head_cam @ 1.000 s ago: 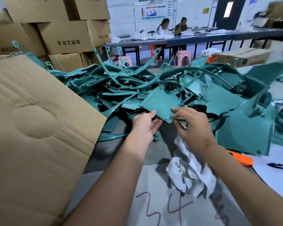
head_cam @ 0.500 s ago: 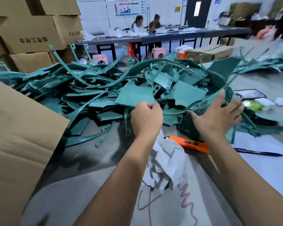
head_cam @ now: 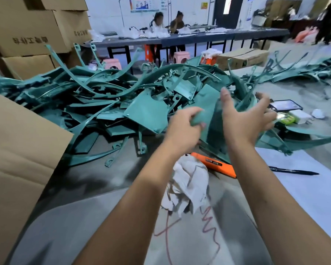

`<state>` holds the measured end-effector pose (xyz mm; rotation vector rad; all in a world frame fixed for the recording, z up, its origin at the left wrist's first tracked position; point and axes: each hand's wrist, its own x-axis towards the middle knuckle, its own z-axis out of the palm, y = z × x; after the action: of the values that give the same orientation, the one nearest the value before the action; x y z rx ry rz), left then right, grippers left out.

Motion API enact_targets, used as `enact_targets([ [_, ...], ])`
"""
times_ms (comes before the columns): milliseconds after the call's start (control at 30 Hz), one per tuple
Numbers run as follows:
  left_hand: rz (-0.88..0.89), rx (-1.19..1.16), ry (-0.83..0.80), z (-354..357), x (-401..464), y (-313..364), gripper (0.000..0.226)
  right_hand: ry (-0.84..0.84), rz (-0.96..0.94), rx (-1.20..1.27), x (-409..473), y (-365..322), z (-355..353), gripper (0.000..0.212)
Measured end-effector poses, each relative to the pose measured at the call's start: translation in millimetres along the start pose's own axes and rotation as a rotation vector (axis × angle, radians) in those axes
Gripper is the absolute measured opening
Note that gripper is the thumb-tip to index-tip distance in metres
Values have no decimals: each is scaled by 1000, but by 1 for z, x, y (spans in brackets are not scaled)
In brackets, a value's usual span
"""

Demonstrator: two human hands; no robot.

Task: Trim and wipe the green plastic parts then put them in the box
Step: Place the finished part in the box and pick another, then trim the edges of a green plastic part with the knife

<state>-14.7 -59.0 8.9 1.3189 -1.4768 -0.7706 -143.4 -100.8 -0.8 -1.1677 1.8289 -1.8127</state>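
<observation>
While a green plastic part [head_cam: 208,113] is pinched by the left hand [head_cam: 183,129] at the near edge of the heap on the bench [head_cam: 107,178], the right hand [head_cam: 245,121] is held alongside, fingers [head_cam: 225,100] spread, likely to steady it.

Factory floor — cartons [head_cam: 33,33]; worktables [head_cam: 189,38]
</observation>
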Motion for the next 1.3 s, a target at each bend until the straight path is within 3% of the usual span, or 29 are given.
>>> enact_targets([
  [100,-11,-129,296,-37,1,-1,32,-51,-111,214,-12,-6,-10,48],
  [233,-132,-644,580,-79,-11,-14,20,-174,-322,87,-26,9,-15,22],
  [333,-169,-935,602,-101,-37,-35,20,-471,-430,-292,-30,33,-14,30],
  [467,-271,-1016,662,-115,-72,-69,35,-875,-579,-872,-34,48,-17,31],
  [567,-303,-943,777,-120,-94,-86,31,-907,-571,-918,-37,46,-19,28],
  [733,-381,-1086,720,-135,-109,-97,40,-902,-537,-1000,-48,43,-13,27],
  [900,-254,-1108,647,-139,-107,-99,42,-684,-298,-542,-66,38,-17,12],
  [967,-232,-1137,642,-142,-106,-100,34,-675,-293,-401,-82,33,-21,11],
  [1033,-214,-1150,655,-144,-104,-101,24,-915,-350,-320,-100,26,-27,10],
  [1100,-175,-1153,653,-145,-102,-104,34,-1283,-405,-285,-115,21,-32,13],
  [1167,-172,-1161,643,-145,-102,-104,44,-1549,-319,-143,-118,15,-37,14],
  [1233,-209,-1164,655,-145,-102,-104,34,-1689,-120,157,-111,10,-40,17],
  [1300,-236,-1161,682,-146,-102,-102,28,-1716,-38,437,-100,4,-39,23],
])
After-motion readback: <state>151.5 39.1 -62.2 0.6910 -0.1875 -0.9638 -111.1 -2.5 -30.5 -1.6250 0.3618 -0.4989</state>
